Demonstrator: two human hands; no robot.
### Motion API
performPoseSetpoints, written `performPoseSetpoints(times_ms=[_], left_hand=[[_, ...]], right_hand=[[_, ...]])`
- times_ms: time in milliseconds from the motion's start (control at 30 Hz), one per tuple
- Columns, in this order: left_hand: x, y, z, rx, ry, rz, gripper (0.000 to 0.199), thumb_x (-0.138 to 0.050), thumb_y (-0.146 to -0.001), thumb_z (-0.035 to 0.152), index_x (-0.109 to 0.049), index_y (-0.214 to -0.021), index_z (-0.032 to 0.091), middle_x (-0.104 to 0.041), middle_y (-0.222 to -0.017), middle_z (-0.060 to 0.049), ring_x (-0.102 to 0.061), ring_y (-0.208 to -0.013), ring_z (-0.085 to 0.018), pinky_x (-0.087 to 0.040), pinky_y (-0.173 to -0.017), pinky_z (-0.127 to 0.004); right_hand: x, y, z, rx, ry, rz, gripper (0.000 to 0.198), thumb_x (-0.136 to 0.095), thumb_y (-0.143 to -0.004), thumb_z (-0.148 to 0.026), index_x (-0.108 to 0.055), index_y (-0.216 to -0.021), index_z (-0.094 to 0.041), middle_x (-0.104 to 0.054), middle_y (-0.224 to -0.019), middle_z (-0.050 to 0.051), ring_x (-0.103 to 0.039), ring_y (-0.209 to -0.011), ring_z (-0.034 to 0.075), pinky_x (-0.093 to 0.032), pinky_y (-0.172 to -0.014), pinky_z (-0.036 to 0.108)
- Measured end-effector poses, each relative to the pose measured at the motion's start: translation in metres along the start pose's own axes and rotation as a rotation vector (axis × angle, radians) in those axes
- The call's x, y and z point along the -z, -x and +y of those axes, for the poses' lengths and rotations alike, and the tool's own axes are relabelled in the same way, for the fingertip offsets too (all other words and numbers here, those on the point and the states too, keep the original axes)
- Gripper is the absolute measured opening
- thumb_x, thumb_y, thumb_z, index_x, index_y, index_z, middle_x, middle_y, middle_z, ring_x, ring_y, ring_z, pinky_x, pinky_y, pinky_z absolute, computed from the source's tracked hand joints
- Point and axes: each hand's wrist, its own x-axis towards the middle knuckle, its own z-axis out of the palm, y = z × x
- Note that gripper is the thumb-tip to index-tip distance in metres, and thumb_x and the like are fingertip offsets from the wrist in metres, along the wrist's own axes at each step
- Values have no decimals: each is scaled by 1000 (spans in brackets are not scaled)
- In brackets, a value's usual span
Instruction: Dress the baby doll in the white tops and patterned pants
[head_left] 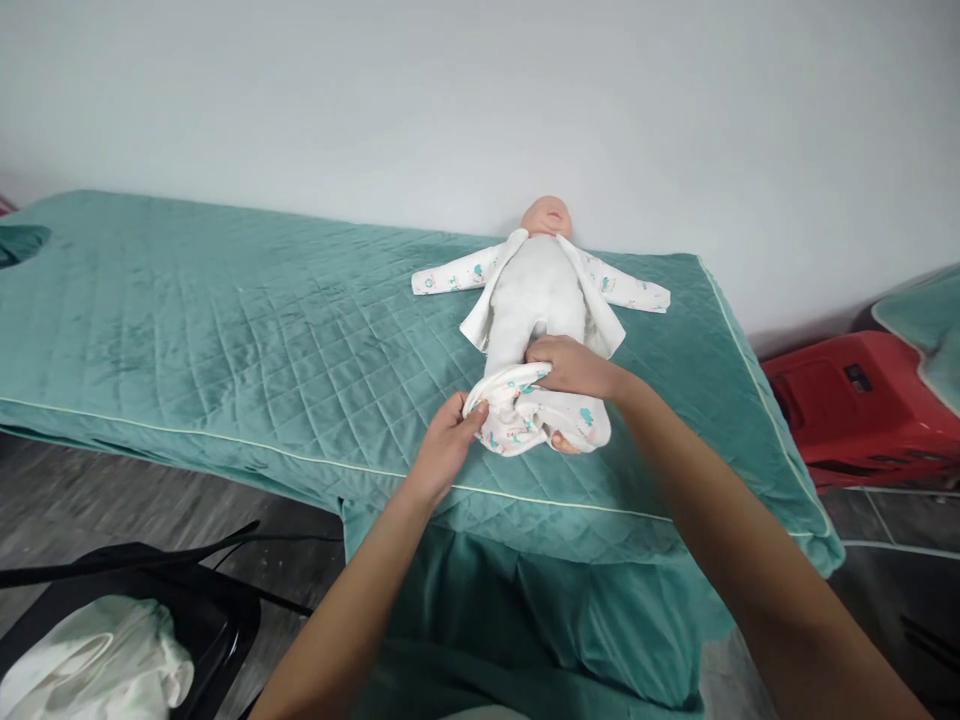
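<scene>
A baby doll (541, 280) with a white cloth body lies on its back, head toward the wall. Its arms are in the sleeves of a white printed jacket (613, 285), which hangs open at the front. White baby pants (517, 425) with a green and pink print are bunched around the doll's lower legs. My left hand (448, 440) pinches the pants' edge on the left side. At the waistband between the legs, my right hand (574, 367) is closed on the pants, its fingertips partly hidden. One doll foot (564, 443) shows below the cloth.
A green quilted cover (285, 330) drapes the bed, which stands against a pale wall (450, 100). To the right is a red plastic chair (862, 400). At lower left, a black chair (217, 620) holds a crumpled whitish cloth (97, 660).
</scene>
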Motion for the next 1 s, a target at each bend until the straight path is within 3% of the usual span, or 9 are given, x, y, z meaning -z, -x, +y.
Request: performPoseSetpoints(times_ms=[167,333,533,733,867,1000], left_hand=[[19,-38,3,-142,-143,-117,41,-69,-83,58,-60,-81,18,-53,-72,3,-46,-68,-12,-38,-64,-22],[35,-77,13,-236,-322,-95,33,-65,-85,52,-63,-86,19,-60,-79,0,-52,-75,-15,-42,-70,-25],[20,-111,19,-440,-610,-11,17,-52,-94,34,-62,-94,20,-64,-88,-1,-57,-83,-16,-43,-79,-27],[5,-138,21,-667,-1023,123,20,-44,-99,27,-62,-105,21,-66,-108,-10,-58,-105,-24,-43,-92,-34],[1,-145,23,-650,-1189,165,21,-43,-99,25,-62,-105,19,-65,-108,-14,-56,-108,-28,-42,-94,-38],[-1,-122,17,-545,-1037,295,13,-49,-98,26,-58,-105,20,-63,-107,-10,-57,-101,-24,-43,-86,-34]], right_hand=[[7,4,-3,29,-196,-3,37,-57,-91,-52,-69,-91,-16,-68,-97,8,-60,-93,22,-43,-87,34],[8,3,-11,-48,-194,-2,44,-64,-86,-61,-69,-88,-17,-66,-93,7,-59,-92,23,-44,-86,35],[6,2,-12,-133,-138,-27,42,-71,-82,-57,-67,-94,-16,-67,-97,7,-60,-94,24,-43,-87,37],[4,4,-11,-236,-268,10,29,-69,-84,-45,-67,-98,-19,-71,-99,3,-64,-91,23,-47,-80,33],[1,2,-15,-393,-256,143,20,-61,-88,-38,-68,-92,-20,-72,-90,1,-64,-82,21,-45,-74,31],[-5,-4,-17,-431,-202,262,18,-60,-87,-35,-69,-94,-21,-73,-89,2,-65,-82,21,-44,-72,30]])
